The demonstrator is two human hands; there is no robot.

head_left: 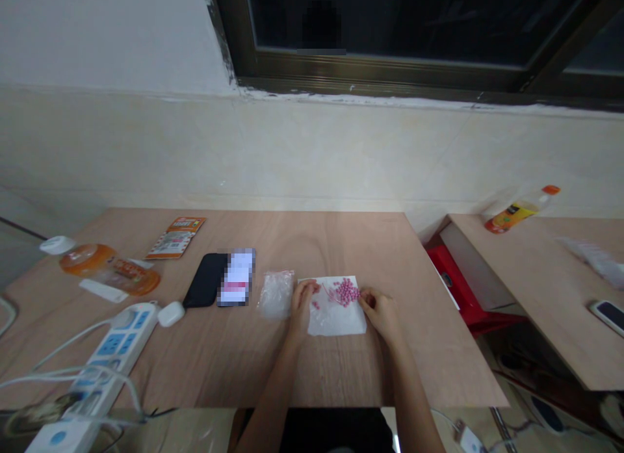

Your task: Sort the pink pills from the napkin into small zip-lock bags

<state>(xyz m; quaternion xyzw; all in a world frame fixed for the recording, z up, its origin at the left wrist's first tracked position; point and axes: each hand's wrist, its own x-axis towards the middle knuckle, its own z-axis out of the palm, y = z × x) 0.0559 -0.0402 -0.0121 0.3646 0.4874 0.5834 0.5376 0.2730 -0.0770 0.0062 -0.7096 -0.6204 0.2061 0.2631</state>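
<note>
Many small pink beads [346,292] lie heaped on a white sheet [336,324], which looks like paper or tissue, in the middle of the table. A few stray pink beads [316,305] sit near its left side. At the left edge of the sheet, my left hand [303,300] has its fingers closed, with a bit of pink at the tips. My right hand [380,307] is at the right edge, thumb and fingers pinched together beside the heap. What either pinch holds is too small to make out. A clear plastic bag [276,296] lies left of my left hand.
Left of the bag lie a lit phone [236,277] and a dark phone-shaped object [206,281]. Further left are an orange packet [176,238], an orange drink bottle [110,268], a white case [171,314] and a power strip [110,349] with cables. Another table [550,277] stands to the right.
</note>
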